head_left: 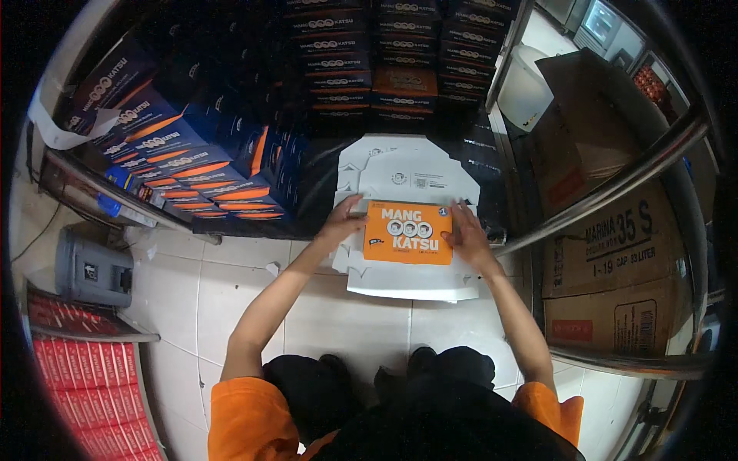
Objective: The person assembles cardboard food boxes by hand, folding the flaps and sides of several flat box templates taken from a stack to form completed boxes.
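Note:
In front of me an unfolded cardboard box [407,242] lies on a pile of flat white box blanks [384,280], its orange printed panel facing up. Along the panel's left edge, my left hand [344,223] grips the cardboard, with fingers bent and thumb close to the orange face. On the opposite edge, my right hand [470,240] holds the box, its thumb on the orange panel and its other fingers by the side. Parts of both hands' grip under the cardboard are hidden. More white blanks [450,178] show their printed flaps beyond the panel.
Folded dark blue boxes with orange edges [181,146] are stacked at left, more [334,61] at the back. A metal rail [607,184] and brown cartons [615,269] stand at right. Red packs [92,384] fill a shelf lower left, near a grey container [92,269].

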Motion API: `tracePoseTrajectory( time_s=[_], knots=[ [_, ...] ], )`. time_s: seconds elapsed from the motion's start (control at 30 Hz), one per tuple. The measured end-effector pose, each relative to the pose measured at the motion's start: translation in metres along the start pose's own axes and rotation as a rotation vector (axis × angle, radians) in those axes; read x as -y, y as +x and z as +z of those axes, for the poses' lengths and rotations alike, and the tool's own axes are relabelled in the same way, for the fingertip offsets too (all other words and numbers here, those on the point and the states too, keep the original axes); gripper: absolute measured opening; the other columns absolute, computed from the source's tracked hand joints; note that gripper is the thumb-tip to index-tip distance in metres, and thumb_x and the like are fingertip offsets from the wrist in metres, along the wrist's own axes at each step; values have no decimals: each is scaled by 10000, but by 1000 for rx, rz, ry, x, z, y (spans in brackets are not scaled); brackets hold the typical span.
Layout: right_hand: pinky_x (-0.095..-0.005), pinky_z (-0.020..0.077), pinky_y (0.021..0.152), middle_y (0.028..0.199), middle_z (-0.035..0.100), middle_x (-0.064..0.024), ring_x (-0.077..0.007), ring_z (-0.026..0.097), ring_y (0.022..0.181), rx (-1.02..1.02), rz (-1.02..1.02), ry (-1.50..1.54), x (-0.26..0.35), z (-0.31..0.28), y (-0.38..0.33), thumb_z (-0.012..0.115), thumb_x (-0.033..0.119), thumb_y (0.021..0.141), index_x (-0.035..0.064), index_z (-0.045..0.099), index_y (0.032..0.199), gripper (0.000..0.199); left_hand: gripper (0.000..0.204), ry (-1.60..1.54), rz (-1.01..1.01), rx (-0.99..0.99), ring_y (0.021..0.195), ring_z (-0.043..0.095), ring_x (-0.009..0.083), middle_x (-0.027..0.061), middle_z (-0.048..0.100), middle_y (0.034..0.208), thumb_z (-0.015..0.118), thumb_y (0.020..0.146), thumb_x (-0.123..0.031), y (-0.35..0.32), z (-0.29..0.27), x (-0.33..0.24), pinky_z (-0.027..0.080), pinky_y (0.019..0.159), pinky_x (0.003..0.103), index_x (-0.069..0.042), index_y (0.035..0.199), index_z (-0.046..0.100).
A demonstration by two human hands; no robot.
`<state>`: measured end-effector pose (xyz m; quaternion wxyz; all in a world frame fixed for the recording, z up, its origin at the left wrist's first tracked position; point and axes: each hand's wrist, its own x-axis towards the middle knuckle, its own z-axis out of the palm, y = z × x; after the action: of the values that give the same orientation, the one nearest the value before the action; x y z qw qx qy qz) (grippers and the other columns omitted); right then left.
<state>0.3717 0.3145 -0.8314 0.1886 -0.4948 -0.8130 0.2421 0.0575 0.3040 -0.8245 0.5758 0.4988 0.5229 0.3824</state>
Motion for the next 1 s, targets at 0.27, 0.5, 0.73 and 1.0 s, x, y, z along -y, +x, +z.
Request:
tracePoseTrajectory(
  time_s=[0.27, 0.5, 0.73, 1.0],
  knots=[
    [-482, 176, 1075, 1447, 87, -227, -388, 69, 1346, 379, -208, -331, 39, -34, 14, 603, 456, 789, 41, 207, 1389, 829, 769, 1150, 530, 346, 1341, 10, 403, 251, 105, 1424, 630, 796, -382, -19, 21, -22, 112, 1103, 440, -20, 1364, 259],
    [-446, 191, 1093, 1465, 119, -140, -294, 77, 1363, 190, -494, -472, 15, 3, -3, 568, 394, 825, 139, 243, 1393, 702, 610, 1554, 778, 223, 1322, 119, 416, 245, 151, 1410, 556, 849, -266, -20, 24, -4, 431, 947, 420, -20, 1340, 292],
    [-543, 120, 1073, 1476, 112, -119, -291, 55, 1367, 186, -365, -415, 35, -17, -14, 493, 417, 870, 195, 360, 1353, 548, 608, 1382, 678, 261, 1347, 62, 381, 256, 167, 1413, 446, 904, -360, -31, 28, -11, 122, 1090, 453, -18, 1366, 246],
    [-461, 296, 983, 1254, 429, -190, -315, 321, 1223, -231, 169, 277, 14, 23, -25, 565, 414, 840, 121, 323, 1341, 629, 675, -10, 38, -79, 1366, 3, 195, 69, 16, 1489, 102, 939, -517, -20, 58, 7, -5, 1095, 326, -54, 1420, 5]
  ],
)
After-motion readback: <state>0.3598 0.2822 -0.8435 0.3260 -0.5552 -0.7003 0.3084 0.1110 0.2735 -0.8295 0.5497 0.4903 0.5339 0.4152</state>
